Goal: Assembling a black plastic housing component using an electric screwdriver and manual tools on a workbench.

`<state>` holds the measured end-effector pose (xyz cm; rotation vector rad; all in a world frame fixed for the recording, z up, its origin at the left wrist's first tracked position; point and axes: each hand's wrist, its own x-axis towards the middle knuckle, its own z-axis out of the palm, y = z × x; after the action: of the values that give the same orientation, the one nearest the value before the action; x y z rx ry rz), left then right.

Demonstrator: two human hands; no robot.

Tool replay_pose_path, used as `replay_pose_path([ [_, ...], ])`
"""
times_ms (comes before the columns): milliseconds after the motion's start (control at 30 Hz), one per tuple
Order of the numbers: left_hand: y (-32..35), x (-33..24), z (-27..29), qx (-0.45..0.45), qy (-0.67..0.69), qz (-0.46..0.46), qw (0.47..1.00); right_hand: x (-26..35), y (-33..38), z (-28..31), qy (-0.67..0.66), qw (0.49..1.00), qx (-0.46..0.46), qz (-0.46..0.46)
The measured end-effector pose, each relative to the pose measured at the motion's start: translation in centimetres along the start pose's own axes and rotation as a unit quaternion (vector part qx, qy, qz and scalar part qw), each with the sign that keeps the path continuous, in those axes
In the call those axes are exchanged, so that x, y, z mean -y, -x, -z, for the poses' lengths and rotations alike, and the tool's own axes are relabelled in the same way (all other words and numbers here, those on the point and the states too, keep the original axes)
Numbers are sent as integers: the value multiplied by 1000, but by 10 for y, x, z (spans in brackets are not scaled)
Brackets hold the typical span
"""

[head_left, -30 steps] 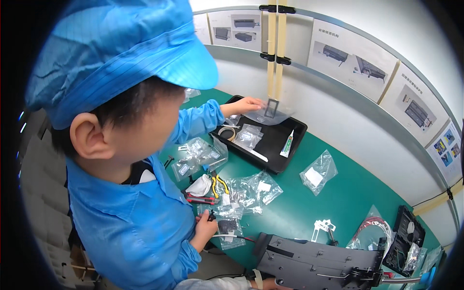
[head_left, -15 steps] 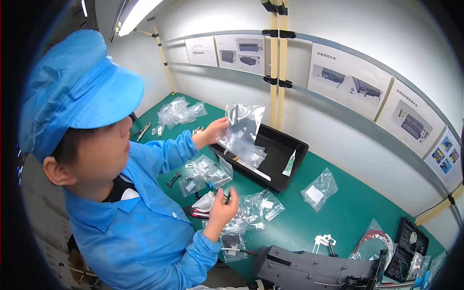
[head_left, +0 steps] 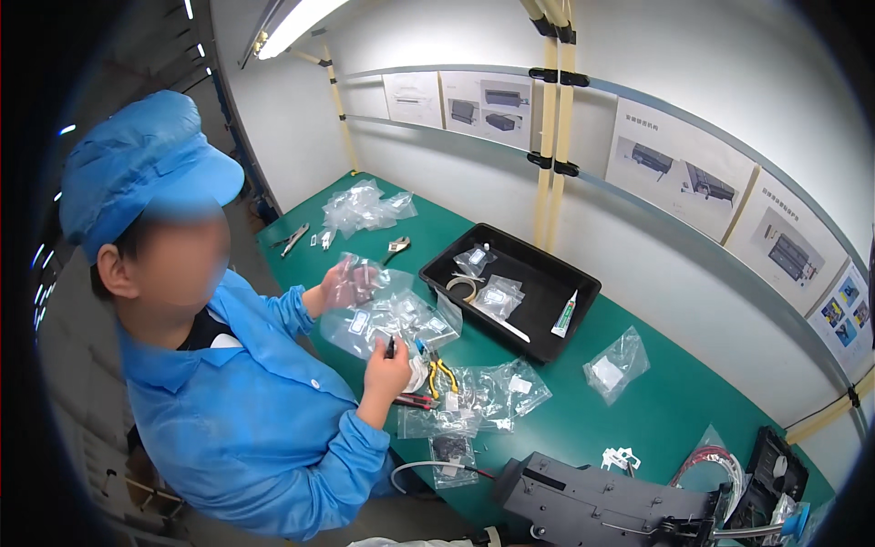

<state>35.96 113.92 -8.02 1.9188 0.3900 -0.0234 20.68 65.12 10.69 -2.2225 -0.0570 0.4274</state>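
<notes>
By the far edge of the bench, a black tray holds bags and a tube; a co-worker grips a clear bag (wearer's hands out of sight, state unclear).

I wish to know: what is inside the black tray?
The black tray holds small clear bags, a pale ring, a white strip at its near side, and a white-green tube. Anything lying under the bags is covered and cannot be seen.

tray on table | tube in tray | machine before tray, to right
</notes>
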Motion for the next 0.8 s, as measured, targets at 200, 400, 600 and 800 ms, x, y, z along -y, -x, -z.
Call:
replay_pose_path([
  [200, 205, -99, -228, 432, 347, 210, 806, 3, 18, 12, -17, 1000, 2, 11],
  [400, 220, -79, -277, 536, 263, 233, 767, -27, 63, 44, -70, 996, -48, 4],
  [600, 278, -121, -339, 541, 259, 268, 754, -100, 143, 65, -100, 976, -184, 63],
  [800, 381, -156, -450, 620, 200, 264, 711, -189, 266, 100, -154, 941, -299, 31],
])
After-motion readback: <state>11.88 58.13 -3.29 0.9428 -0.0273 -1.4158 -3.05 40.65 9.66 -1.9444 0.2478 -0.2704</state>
